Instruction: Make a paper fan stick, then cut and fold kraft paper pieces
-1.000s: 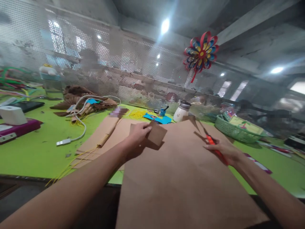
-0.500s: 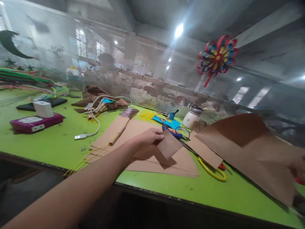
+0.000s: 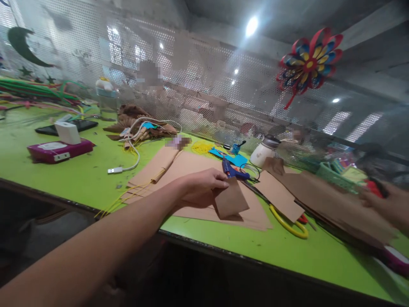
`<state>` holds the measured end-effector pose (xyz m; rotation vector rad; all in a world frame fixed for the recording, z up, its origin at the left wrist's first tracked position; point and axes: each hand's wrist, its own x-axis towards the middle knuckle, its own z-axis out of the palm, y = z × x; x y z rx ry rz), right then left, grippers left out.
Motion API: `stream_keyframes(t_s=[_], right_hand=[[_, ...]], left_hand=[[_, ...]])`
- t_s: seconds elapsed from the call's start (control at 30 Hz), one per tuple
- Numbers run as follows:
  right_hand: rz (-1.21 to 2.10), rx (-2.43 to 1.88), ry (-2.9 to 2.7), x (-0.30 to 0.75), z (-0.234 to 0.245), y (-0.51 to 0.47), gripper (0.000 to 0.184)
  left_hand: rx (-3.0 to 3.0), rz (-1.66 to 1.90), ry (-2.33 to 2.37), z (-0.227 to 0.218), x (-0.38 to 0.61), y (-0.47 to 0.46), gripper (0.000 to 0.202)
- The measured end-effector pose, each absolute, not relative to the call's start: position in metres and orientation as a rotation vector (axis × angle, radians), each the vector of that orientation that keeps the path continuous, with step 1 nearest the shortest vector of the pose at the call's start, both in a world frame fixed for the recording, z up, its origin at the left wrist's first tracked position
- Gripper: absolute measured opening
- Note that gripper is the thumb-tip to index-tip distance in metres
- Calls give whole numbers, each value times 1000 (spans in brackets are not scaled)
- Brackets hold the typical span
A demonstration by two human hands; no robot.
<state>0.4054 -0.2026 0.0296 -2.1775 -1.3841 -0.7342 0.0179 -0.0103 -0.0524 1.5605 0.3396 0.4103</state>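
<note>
My left hand (image 3: pixel 209 183) pinches a small square of brown paper (image 3: pixel 231 199) by its upper left corner, above a stack of larger brown sheets (image 3: pixel 188 164). Just behind the square lies a blue glue gun (image 3: pixel 234 172). My right hand (image 3: pixel 388 204), blurred at the right edge, is closed on a red and black object (image 3: pixel 375 187) whose kind I cannot make out. Below and left of that hand stretches a large brown paper sheet (image 3: pixel 326 198). Between the hands lie a brown paper strip (image 3: pixel 279 196) and a yellow curved handle (image 3: pixel 290 226).
A purple box (image 3: pixel 60 150) with a white charger (image 3: pixel 67 132), a white cable (image 3: pixel 137 160) and a clear jar (image 3: pixel 107 104) are on the left. A white bottle (image 3: pixel 263 152) and a green basket (image 3: pixel 335 175) stand farther back. The table's front edge (image 3: pixel 223 251) runs below.
The large brown sheet at the right has dropped from its raised position, uncovering the green basket. My right hand has come farther into view with the red and black object. The small square has tilted.
</note>
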Motion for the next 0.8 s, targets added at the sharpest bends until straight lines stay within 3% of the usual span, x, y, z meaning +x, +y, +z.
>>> stream_keyframes(t_s=[0.13,0.23,0.6,0.8], right_hand=[[-334,-2045,-1981,333,-2,-186,45],[-225,-1887,-2195,287,-18,-193,40],[-782,-1748,-2236,279,-13,-232,38],[-691,-1772,-2265,272,-19,-232,37]], left_hand=[[1708,357,300,-49,16,-2,27],[1656,320,276,-48,14,-3,28],[1528,290,235,-49,15,-4,21],[1580,282,228,-46,13,-5,20]])
